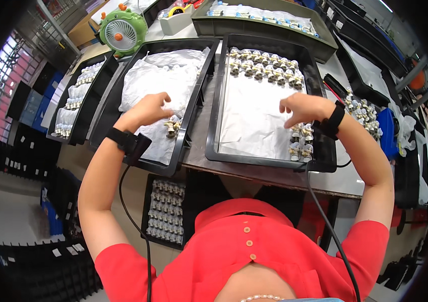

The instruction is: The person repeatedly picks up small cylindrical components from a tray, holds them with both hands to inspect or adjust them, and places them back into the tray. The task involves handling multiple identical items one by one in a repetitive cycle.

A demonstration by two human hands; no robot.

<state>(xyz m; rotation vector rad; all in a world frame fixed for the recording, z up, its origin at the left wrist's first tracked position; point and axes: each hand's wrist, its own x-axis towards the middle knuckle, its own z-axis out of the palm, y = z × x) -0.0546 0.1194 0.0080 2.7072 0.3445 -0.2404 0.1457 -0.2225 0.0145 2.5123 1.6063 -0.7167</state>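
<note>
Over the left black tray [172,163], my left hand [149,108] hovers with its fingers slightly bent and apart, and I see nothing between them. Close below its fingertips, small white-and-gold figurines [172,127] rest on white paper [156,80]. My right hand [305,107] is above the right black tray [216,113], thumb and forefinger parted and nothing visible between them. Beneath that hand, several similar figurines [302,137] sit along the tray's right side. More figurines [266,64] stand in rows at its far end, on a white paper sheet [251,116].
A green fan [122,31] stands at the back left. Behind the trays is an olive bin [269,30] of wrapped pieces. A narrow black tray [75,103] lies far left. Loose figurines [362,113] and a blue container [388,133] are at right. Cables [319,216] run from both wrist straps.
</note>
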